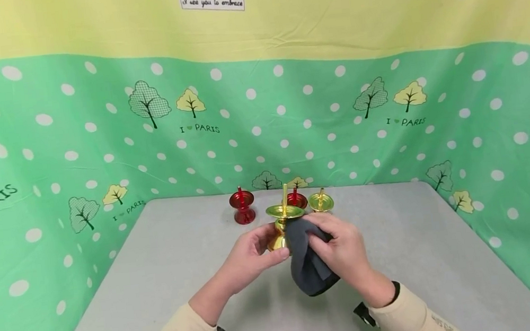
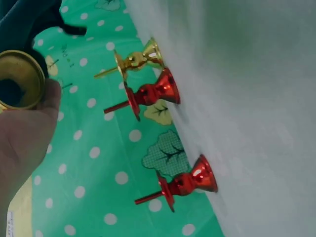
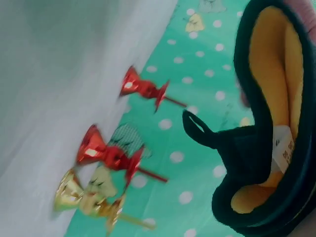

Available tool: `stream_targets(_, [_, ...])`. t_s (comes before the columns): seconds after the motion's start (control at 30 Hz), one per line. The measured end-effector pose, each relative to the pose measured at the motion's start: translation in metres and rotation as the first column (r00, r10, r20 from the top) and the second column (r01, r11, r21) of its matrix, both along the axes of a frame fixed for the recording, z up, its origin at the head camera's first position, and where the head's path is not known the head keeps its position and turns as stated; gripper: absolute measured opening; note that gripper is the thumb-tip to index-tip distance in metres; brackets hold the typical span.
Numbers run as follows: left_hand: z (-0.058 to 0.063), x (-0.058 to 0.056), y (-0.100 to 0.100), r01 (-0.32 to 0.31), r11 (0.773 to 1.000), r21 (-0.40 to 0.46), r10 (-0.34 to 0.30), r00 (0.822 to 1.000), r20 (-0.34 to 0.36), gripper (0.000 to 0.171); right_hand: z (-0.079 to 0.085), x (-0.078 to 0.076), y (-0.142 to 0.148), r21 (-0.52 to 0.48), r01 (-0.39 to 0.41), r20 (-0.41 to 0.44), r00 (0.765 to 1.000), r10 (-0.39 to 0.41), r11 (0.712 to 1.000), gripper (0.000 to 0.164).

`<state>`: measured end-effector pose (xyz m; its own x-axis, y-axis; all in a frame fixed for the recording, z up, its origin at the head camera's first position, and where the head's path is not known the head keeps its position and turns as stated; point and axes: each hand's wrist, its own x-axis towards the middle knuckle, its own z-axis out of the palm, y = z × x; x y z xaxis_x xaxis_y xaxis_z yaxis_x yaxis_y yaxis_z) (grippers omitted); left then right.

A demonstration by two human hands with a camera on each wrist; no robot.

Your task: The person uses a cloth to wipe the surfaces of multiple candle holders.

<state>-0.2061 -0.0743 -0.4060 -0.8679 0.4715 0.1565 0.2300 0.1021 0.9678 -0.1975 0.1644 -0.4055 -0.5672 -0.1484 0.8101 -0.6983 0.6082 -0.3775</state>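
In the head view, my left hand (image 1: pixel 247 256) grips a gold candle holder (image 1: pixel 286 211) by its lower part, upright above the table with its spike pointing up. The left wrist view shows the round hollow underside of its base (image 2: pixel 30 74). My right hand (image 1: pixel 344 245) pinches a dark grey cloth (image 1: pixel 307 270) against the holder's right side, below the dish. Orange lining, a hanging loop and a white tag (image 3: pixel 282 148) show on the cloth in the right wrist view. The cloth hides part of the holder's stem and base.
Behind the hands stand a red candle holder (image 1: pixel 243 210) to the left, another red one (image 1: pixel 299 200) partly hidden, and a second gold one (image 1: pixel 320 201) at the right. They stand near the back edge of the grey table (image 1: pixel 183 258). A green dotted curtain (image 1: pixel 260 112) surrounds it.
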Motion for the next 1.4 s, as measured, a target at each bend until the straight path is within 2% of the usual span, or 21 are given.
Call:
stream_targets(0.1, [-0.002,-0.001,-0.001,0.007,0.998,0.067,-0.013,0.996,0.091,0.061,-0.007,-0.008,0.007,0.029,0.101,0.067,0.992,-0.102,0.995,0.033])
stream_targets(0.17, [-0.004,-0.002,0.000,-0.003,0.994,0.112,-0.014,0.988,0.151,0.066,-0.012,-0.012,0.011,0.024,0.129,0.120,0.984,-0.131,0.991,0.036])
stream_targets(0.23, [-0.006,-0.002,0.001,-0.027,0.989,0.142,-0.002,0.980,0.198,0.069,-0.016,-0.013,0.013,-0.027,0.093,0.166,0.982,-0.087,0.995,0.039])
stream_targets(0.33, [-0.009,-0.001,0.003,-0.070,0.984,0.165,0.029,0.969,0.244,0.063,-0.017,-0.008,0.010,-0.107,-0.028,0.145,0.988,0.044,0.994,0.043])
stream_targets(0.4, [-0.010,0.001,0.005,-0.079,0.983,0.165,0.037,0.970,0.242,0.059,-0.016,-0.005,0.006,-0.124,-0.099,0.106,0.988,0.112,0.987,0.043])
stream_targets(0.5, [-0.010,0.004,0.007,-0.060,0.988,0.141,0.031,0.980,0.198,0.059,-0.014,0.000,0.000,-0.123,-0.129,0.067,0.988,0.138,0.984,0.041])
stream_targets(0.63, [-0.011,0.005,0.009,-0.054,0.997,0.063,0.048,0.993,0.106,0.061,-0.010,0.006,-0.004,-0.124,-0.116,0.048,0.991,0.123,0.985,0.038])
stream_targets(0.7, [-0.010,0.004,0.008,-0.056,0.998,0.037,0.053,0.995,0.082,0.060,-0.007,0.007,-0.004,-0.114,-0.108,0.037,0.993,0.113,0.988,0.036])
stream_targets(0.8, [-0.008,0.003,0.004,-0.041,0.998,0.044,0.038,0.996,0.078,0.058,-0.006,0.003,-0.002,-0.066,-0.052,0.009,0.999,0.052,0.996,0.032])
stream_targets(0.87, [-0.006,0.002,0.003,-0.020,0.998,0.068,0.014,0.996,0.089,0.058,-0.007,-0.003,0.002,-0.033,0.026,0.040,0.999,-0.024,0.999,0.028])
stream_targets(0.93, [-0.005,0.003,0.003,-0.006,0.995,0.098,-0.005,0.994,0.110,0.061,-0.011,-0.011,0.008,-0.005,0.104,0.127,0.987,-0.102,0.995,0.025])
stream_targets(1.03, [-0.007,0.004,0.005,-0.005,0.989,0.148,-0.018,0.988,0.153,0.065,-0.018,-0.017,0.018,0.002,0.162,0.307,0.939,-0.155,0.987,0.024])
stream_targets(1.1, [-0.009,0.004,0.005,-0.027,0.986,0.165,-0.003,0.984,0.180,0.065,-0.020,-0.016,0.022,-0.034,0.149,0.380,0.917,-0.125,0.988,0.024])
stream_targets(1.17, [-0.011,0.002,0.005,-0.051,0.982,0.180,0.014,0.980,0.198,0.061,-0.019,-0.012,0.023,-0.082,0.100,0.384,0.921,-0.061,0.992,0.026])
stream_targets(1.3, [-0.012,-0.001,0.006,-0.075,0.976,0.204,0.029,0.975,0.219,0.055,-0.012,-0.005,0.018,-0.160,-0.077,0.279,0.953,0.120,0.984,0.035])
stream_targets(1.4, [-0.011,0.000,0.009,-0.058,0.976,0.211,0.011,0.976,0.219,0.056,-0.006,0.001,0.011,-0.180,-0.168,0.190,0.961,0.202,0.969,0.037])
